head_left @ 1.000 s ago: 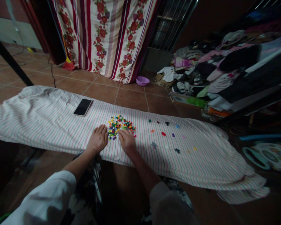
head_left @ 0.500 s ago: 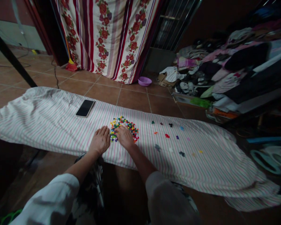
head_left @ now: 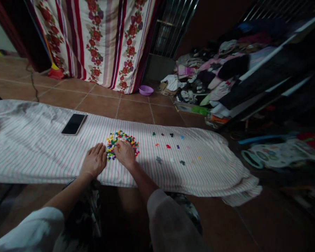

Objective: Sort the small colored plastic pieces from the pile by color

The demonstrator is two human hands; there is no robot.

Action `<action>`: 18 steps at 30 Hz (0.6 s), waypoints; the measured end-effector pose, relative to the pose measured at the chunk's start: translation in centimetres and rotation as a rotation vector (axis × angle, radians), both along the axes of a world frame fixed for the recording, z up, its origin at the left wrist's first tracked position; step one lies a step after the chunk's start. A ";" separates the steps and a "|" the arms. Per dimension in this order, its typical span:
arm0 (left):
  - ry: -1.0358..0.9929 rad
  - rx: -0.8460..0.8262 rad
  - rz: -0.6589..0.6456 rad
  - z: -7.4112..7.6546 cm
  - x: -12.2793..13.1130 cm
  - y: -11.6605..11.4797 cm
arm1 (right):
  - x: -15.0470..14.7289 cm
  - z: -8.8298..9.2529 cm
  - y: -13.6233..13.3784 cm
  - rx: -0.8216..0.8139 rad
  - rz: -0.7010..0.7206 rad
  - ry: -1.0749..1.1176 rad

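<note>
A pile of small multicoloured pieces [head_left: 120, 134] lies on a striped cloth [head_left: 147, 175]. My left hand [head_left: 95, 160] rests flat on the cloth at the pile's left edge, fingers stretched out. Over the middle of the pile is my right hand [head_left: 125, 153], its fingers bent down and pinched among the pieces; whatever is between the fingertips is too small to make out. To the right, small groups sorted by colour sit in rows, among them red pieces [head_left: 168, 146], a purple one [head_left: 177, 147], blue [head_left: 182, 137] and dark grey ones [head_left: 182, 162].
A phone [head_left: 74, 124] lies on the cloth left of the pile. Beyond the cloth are a floral curtain [head_left: 107, 45], a purple basin [head_left: 146, 90] and a red broom [head_left: 56, 72] on the tiled floor. Clothes [head_left: 215, 70] are heaped at the back right.
The whole view has turned to the right, so the cloth and things appear further left. My right hand's fingers have drawn together over the pile; my left hand stays beside it.
</note>
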State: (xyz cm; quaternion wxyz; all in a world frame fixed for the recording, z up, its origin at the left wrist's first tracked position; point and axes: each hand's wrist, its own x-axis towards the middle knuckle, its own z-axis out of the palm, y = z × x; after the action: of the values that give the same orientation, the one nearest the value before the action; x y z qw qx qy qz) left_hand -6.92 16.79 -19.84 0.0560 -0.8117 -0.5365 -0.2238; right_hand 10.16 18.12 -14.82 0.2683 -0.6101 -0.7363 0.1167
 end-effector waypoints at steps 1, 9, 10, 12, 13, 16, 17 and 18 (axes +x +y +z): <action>-0.002 0.013 -0.008 -0.1 -0.1 0.0 | 0.1 0.1 -0.2 -0.025 -0.019 0.007; 0.066 0.111 -0.089 -0.6 -0.8 0.2 | 1.9 0.9 -1.9 -0.155 -0.149 0.033; 0.076 0.123 -0.094 -0.7 -0.9 0.2 | 2.3 1.1 -2.3 -0.157 -0.157 0.036; 0.102 0.144 -0.108 -0.9 -1.0 0.2 | 3.2 1.3 -3.0 -0.157 -0.174 0.054; 0.115 0.156 -0.113 -0.9 -1.0 0.2 | 3.8 1.5 -3.4 -0.156 -0.186 0.070; 0.146 0.171 -0.124 -1.0 -1.2 0.3 | 5.6 1.7 -4.5 -0.150 -0.217 0.144; 0.157 0.166 -0.130 -0.9 -1.2 0.3 | 6.3 1.8 -4.9 -0.142 -0.227 0.177; 0.165 0.161 -0.136 -0.9 -1.2 0.3 | 6.9 1.8 -5.3 -0.130 -0.233 0.211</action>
State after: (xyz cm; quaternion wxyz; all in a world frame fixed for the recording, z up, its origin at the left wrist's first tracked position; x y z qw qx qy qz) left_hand -8.15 17.06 -20.74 0.1495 -0.8547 -0.4542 -0.2019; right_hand 17.10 12.81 -13.06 0.3157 -0.6917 -0.6194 0.1956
